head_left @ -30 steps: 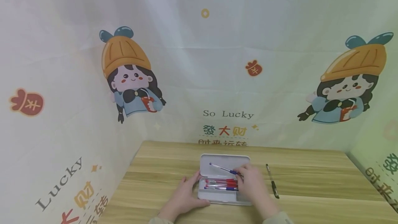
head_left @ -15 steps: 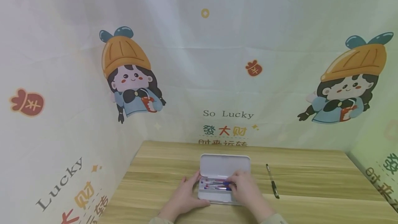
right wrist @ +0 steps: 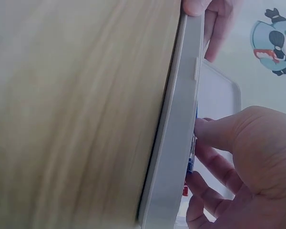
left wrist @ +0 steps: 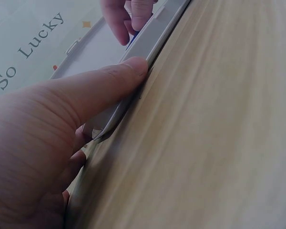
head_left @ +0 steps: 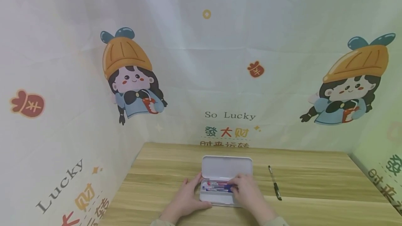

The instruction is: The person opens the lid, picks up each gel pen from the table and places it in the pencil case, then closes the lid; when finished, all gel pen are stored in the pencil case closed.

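Observation:
A light grey pencil case lies on the table with its lid folded back. At its left end my left hand holds the case, thumb along the front edge and fingers behind, as the left wrist view shows. My right hand reaches into the back compartment, and thumb and fingers pinch a blue pen there. Red pens and another blue-tipped pen lie lengthwise in that same compartment. The right hand covers their right ends and the case's right part.
A black pen lies on the wooden table to the right of the case. Printed cloth with cartoon figures hangs behind the table and along both sides.
My right hand has brought the blue pen down and left, from above the lid into the back compartment. My left hand stays on the case.

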Available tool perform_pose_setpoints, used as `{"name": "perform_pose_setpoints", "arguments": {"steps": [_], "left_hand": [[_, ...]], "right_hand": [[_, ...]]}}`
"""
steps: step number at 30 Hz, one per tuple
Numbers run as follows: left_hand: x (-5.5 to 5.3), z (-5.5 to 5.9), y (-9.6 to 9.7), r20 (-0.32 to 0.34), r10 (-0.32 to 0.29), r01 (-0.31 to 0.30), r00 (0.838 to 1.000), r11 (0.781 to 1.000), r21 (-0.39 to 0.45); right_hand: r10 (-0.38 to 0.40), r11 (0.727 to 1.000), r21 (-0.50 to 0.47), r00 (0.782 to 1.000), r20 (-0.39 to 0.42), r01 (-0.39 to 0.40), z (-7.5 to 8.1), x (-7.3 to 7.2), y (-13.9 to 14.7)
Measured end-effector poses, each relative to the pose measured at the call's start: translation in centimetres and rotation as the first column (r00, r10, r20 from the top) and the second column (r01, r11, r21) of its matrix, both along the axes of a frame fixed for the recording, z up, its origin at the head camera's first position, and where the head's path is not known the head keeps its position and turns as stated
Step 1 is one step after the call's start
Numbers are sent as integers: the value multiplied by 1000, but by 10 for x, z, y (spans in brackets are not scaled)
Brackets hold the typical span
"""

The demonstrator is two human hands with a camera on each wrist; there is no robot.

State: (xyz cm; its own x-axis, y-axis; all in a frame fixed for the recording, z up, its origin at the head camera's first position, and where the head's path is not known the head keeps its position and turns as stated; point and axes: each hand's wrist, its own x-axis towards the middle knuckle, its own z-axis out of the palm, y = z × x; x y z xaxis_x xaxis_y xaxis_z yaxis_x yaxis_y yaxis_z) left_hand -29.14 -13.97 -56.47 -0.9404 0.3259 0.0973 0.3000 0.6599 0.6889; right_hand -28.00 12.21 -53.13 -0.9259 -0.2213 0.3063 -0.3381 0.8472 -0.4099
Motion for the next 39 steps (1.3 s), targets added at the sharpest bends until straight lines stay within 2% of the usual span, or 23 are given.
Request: {"name": "perform_pose_setpoints", "arguments": {"steps": [5, 9, 15, 20, 24, 30, 34, 39], "left_hand": [[-1, -1, 1, 17, 1, -1, 1000, 1000, 0], [-1, -1, 2, 23, -4, 4, 1000, 1000, 2], [-1, -1, 3, 6, -10, 10, 1000, 1000, 11], [-2, -1, 3, -1, -9, 9, 1000, 1000, 8], [-1, -1, 2, 5, -2, 2, 1000, 1000, 12], [-2, -2, 2, 24, 10, -10, 1000, 1000, 4], [-1, 0, 1, 9, 4, -4, 1000, 1000, -1], [-1, 0, 1, 2, -4, 4, 1000, 1000, -2]], "right_hand": [[-47, 995, -93, 999, 6, 47, -3, 0, 9], [-121, 980, -160, 993, -10, 118, -4, -1, 23], [-238, 952, -210, 970, -39, 225, 3, 4, 49], [-301, 922, -253, 954, 9, 293, 1, 9, 68], [-345, 905, -251, 938, 44, 344, -3, 12, 81], [-376, 892, -244, 924, 69, 381, -9, 18, 97], [-392, 883, -228, 912, 122, 410, -11, 18, 105], [-401, 889, -163, 899, 177, 428, -15, 17, 111]]}}
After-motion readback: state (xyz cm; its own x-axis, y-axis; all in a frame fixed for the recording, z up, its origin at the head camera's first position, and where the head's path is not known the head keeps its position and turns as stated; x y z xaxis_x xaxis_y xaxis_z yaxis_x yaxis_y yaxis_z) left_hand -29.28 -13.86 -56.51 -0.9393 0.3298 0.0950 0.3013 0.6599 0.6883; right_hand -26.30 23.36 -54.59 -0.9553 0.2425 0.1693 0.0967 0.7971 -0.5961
